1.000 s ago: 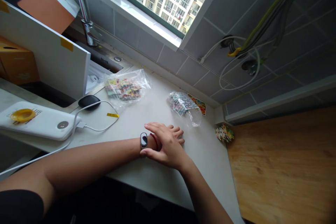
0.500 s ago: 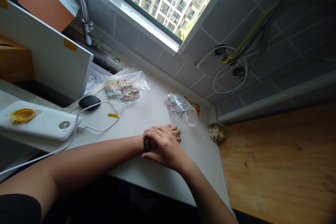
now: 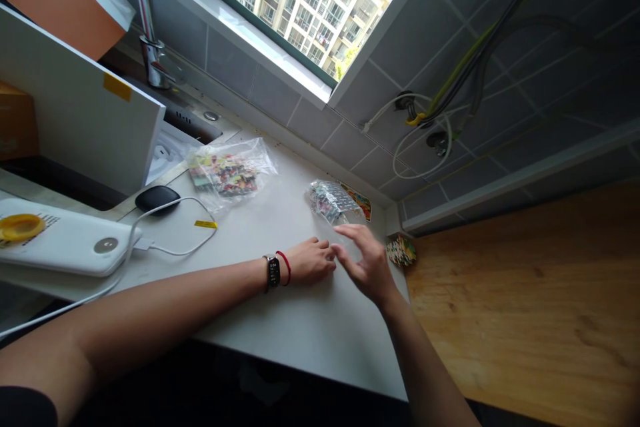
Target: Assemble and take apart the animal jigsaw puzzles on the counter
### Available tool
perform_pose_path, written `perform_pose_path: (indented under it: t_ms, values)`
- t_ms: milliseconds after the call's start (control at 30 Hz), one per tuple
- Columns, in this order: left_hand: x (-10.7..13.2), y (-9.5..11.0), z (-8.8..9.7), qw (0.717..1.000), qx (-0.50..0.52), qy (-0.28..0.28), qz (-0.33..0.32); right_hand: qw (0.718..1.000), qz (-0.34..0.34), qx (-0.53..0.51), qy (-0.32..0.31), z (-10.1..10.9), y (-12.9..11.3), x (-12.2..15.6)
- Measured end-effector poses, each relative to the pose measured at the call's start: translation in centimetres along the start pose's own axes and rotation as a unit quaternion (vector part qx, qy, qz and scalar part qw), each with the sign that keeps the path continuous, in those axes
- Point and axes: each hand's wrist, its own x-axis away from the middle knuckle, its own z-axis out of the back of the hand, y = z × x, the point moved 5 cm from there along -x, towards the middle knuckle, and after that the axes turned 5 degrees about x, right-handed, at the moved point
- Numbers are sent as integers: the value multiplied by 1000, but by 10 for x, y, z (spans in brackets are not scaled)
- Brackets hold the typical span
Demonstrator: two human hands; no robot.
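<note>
1. Clear plastic makes the small bag (image 3: 331, 201) just past my right fingers. It holds little colourful pieces. A bigger clear bag (image 3: 227, 170), farther off to the left, holds more colourful pieces.
2. My left hand (image 3: 311, 260) lies on the white counter (image 3: 280, 327) with its fingers loosely curled, and it holds nothing. My right hand (image 3: 367, 261) is just beside it, fingers spread wide and holding nothing. I cannot tell if it touches the counter.
3. My watch (image 3: 273, 272) sits on my left wrist. Its face is too small to read.
</note>
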Motion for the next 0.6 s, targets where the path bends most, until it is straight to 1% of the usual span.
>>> perform_pose_path:
  t_ms: [33,100,167,233,300,333,400,500,567,600]
  values:
    - [-2,1,-2,999,1,-17,-28,999,-45,1,12,8,18,-1]
    - [0,2,-5,996,2,-44,-72,990,-139,-2,14,18,57,-1]
    - [2,1,-7,996,2,-49,-80,975,-220,7,13,23,96,0]
    - [4,0,-8,996,9,-49,-79,954,-299,12,-5,22,129,2]
    - [4,-1,-9,995,14,-52,-78,927,-374,-19,-33,16,151,5]
    - [3,-1,-9,995,17,-54,-77,914,-400,-41,-51,11,156,6]
    - [2,-2,-10,996,23,-54,-74,899,-419,-86,-95,-2,154,5]
    - [2,-3,-11,996,28,-55,-68,900,-392,-103,-161,-29,133,-2]
    - [2,-4,-12,996,30,-57,-66,907,-378,-61,-175,-47,121,-9]
    - [2,-4,-13,996,31,-59,-65,912,-374,-29,-165,-54,119,-14]
